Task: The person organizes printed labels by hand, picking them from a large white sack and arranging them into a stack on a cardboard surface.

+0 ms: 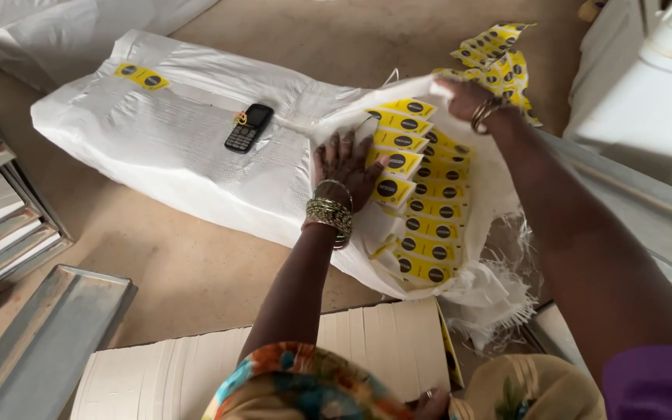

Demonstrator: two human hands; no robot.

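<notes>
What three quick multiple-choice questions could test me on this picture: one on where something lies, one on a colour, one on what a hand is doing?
1. Where does the black phone lie?
A. On the white sack
B. On the floor
C. In a hand

2. What colour are the stacked packets in the sack's open end?
A. Red
B. Yellow
C. Green

3. What is the left hand doing?
A. Hanging free
B. Holding the phone
C. Resting on the packets

Answers: 1 A, the phone sits on top of the sack. 2 B, each packet is yellow with a dark round mark. 3 C, its fingers lie on the packets while the right hand holds the sack's edge.
</notes>
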